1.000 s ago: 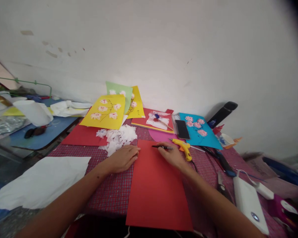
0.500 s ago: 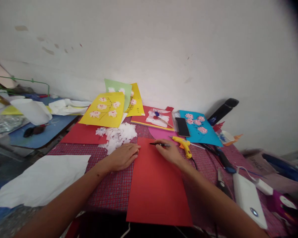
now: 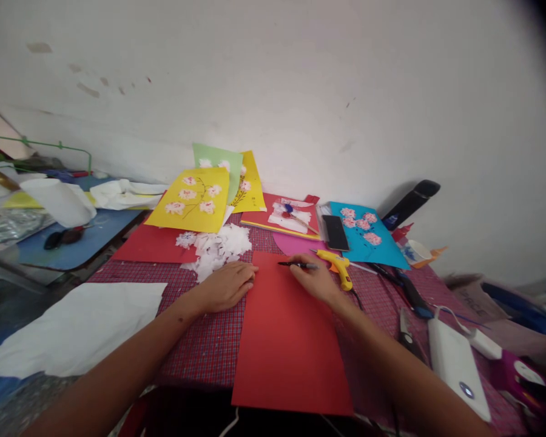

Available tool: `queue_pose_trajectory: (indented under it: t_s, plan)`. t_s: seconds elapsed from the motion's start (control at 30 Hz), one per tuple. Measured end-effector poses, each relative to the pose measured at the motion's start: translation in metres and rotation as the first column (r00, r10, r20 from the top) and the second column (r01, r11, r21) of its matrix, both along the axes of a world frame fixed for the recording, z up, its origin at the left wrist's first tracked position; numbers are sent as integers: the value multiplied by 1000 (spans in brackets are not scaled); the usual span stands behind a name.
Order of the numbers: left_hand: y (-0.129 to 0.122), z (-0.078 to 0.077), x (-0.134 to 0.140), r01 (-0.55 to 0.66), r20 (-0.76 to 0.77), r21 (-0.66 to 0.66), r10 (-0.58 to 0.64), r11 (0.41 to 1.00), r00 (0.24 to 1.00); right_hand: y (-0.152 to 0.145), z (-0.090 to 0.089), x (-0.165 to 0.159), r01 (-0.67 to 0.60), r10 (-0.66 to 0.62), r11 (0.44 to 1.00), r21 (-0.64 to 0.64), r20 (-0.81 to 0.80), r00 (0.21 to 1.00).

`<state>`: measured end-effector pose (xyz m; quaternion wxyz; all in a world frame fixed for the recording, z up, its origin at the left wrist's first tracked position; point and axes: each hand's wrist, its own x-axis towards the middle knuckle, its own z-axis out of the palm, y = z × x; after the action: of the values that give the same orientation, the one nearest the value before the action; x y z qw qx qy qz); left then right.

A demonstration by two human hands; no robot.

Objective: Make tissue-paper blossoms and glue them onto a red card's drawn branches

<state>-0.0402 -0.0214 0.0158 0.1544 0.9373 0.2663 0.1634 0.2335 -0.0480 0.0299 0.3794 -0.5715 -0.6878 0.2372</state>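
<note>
A sheet of red paper [image 3: 291, 346] lies lengthwise in front of me, its near end reaching past the table edge. My right hand [image 3: 316, 280] grips a black marker pen [image 3: 295, 264] over the far part of the sheet, tip pointing left. Whether the tip touches the paper I cannot tell. My left hand [image 3: 230, 285] rests flat at the sheet's upper left edge, fingers stretched out and holding nothing. Behind the left hand is a heap of torn white paper [image 3: 222, 246]. A yellow glue gun [image 3: 337, 264] lies just beyond the right hand.
Yellow flower pictures [image 3: 193, 200] stand at the back left. A blue flower picture [image 3: 366, 233] and a phone [image 3: 335, 232] lie at the back right. Scissors [image 3: 407, 334] and a white power bank [image 3: 458, 367] are on the right. White paper [image 3: 91, 325] lies at the left.
My right hand has shifted slightly to the right with the marker pen. The left hand has stayed at the sheet's edge.
</note>
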Motion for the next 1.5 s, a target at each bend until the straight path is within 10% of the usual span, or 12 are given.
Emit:
queue_pose_trajectory:
  t_s: [0.9,1.5]
  plan:
    - [0,-3,-1,-5,-3,-2,5,1000,1000,-8,2,-9,-134,132,991,-27,-72,989]
    - [2,3,0,22,-26,-8,-22,1000,999,-21,8,4,6,-9,999,-48,-49,999]
